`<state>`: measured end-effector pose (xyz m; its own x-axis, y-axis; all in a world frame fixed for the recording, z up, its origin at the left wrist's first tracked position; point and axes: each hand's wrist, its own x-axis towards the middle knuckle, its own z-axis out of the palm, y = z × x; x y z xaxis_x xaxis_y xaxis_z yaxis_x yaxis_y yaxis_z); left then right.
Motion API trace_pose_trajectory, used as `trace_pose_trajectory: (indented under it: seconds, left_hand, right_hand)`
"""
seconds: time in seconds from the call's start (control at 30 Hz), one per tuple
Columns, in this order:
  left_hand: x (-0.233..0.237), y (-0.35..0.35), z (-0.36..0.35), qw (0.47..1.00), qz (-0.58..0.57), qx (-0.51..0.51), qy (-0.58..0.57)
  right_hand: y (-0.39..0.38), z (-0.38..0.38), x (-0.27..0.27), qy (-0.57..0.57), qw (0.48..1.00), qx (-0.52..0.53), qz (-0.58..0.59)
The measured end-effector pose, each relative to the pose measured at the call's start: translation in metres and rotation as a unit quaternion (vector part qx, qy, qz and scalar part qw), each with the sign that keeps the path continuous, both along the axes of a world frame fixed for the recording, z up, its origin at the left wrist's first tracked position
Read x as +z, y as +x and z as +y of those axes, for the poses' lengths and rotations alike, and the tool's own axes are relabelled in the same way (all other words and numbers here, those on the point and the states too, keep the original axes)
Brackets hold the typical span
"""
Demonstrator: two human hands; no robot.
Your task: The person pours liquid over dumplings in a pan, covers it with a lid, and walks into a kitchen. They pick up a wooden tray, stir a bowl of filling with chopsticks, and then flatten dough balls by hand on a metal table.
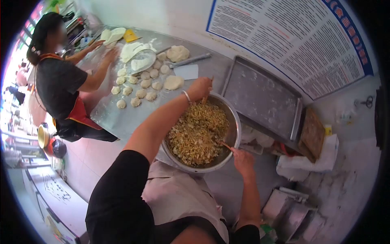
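Note:
A wide metal bowl [232, 122] holds a heap of finely chopped filling [194, 136], with green, orange and pale bits. My left hand [200, 89], with a bracelet at the wrist, is closed above the bowl's far rim. From its fist a thin wooden chopstick [205, 99] points down towards the filling. At the near right rim, my right hand [243, 161] is closed around another wooden chopstick [224, 144], whose tip reaches into the filling.
Another person [61, 77] works dough at the floured metal table [118, 122]. Several dough pieces [140, 93], a sieve [143, 61] and a rolling pin [190, 60] lie there. A large metal tray [262, 97] stands right of the bowl, beside a wooden board [312, 134].

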<state>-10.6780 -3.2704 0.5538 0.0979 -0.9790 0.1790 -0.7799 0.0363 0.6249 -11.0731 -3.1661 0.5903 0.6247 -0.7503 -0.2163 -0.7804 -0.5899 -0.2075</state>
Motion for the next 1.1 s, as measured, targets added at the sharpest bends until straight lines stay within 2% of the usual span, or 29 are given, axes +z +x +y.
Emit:
trace_pose_trajectory:
  seconds: [0.07,0.13,0.2,0.3,0.4,0.47,0.53,0.6,0.7,0.83,0.9,0.97,1.0,1.03,1.1]
  left_hand:
    - [0.014,-0.015,-0.002,0.997,-0.002,0.071,0.04]
    - [-0.009,-0.016,-0.014,0.997,-0.007,0.08,0.01]
    - [-0.004,-0.021,-0.015,0.994,0.003,0.09,0.069]
    - [-0.014,-0.034,0.005,0.989,0.027,0.128,-0.074]
    - [0.034,-0.024,0.081,0.976,0.138,0.115,-0.12]
    - [0.058,-0.005,0.148,0.978,0.148,0.127,-0.079]
    - [0.018,0.022,0.209,0.972,0.146,0.177,-0.042]
    - [-0.019,0.049,0.28,0.951,0.203,0.225,-0.057]
    - [-0.057,0.095,0.369,0.942,0.133,0.304,0.043]
    - [-0.101,0.158,0.442,0.912,0.088,0.351,0.191]
    - [-0.111,0.189,0.464,0.907,0.119,0.335,0.225]
    - [-0.1,0.214,0.473,0.915,0.091,0.319,0.228]
    - [-0.113,0.232,0.473,0.924,0.088,0.297,0.223]
    - [-0.127,0.25,0.474,0.932,0.087,0.273,0.222]
    - [-0.126,0.273,0.48,0.948,0.051,0.22,0.222]
  right_hand:
    - [0.012,-0.006,-0.005,0.011,1.0,0.005,0.011]
    - [0.021,-0.011,-0.006,0.014,1.0,0.02,0.017]
    - [0.02,-0.018,-0.009,0.007,0.999,0.041,0.016]
    - [0.023,-0.015,0.005,0.005,0.998,0.049,0.038]
    - [0.025,-0.012,0.019,-0.116,0.989,0.093,-0.016]
    - [0.031,-0.014,0.024,-0.1,0.99,0.063,-0.076]
    - [0.043,-0.007,0.033,-0.082,0.988,0.045,-0.126]
    - [0.07,0.002,0.046,-0.064,0.983,0.046,-0.167]
    - [0.112,0.018,0.055,-0.017,0.97,0.079,-0.229]
    - [0.178,0.052,0.083,-0.042,0.969,0.137,-0.2]
    - [0.214,0.07,0.075,-0.033,0.964,0.172,-0.202]
    - [0.251,0.092,0.071,-0.006,0.959,0.172,-0.224]
    - [0.269,0.102,0.068,0.018,0.959,0.171,-0.225]
    - [0.289,0.112,0.063,0.045,0.959,0.169,-0.221]
    - [0.337,0.126,0.046,0.16,0.949,0.142,-0.23]
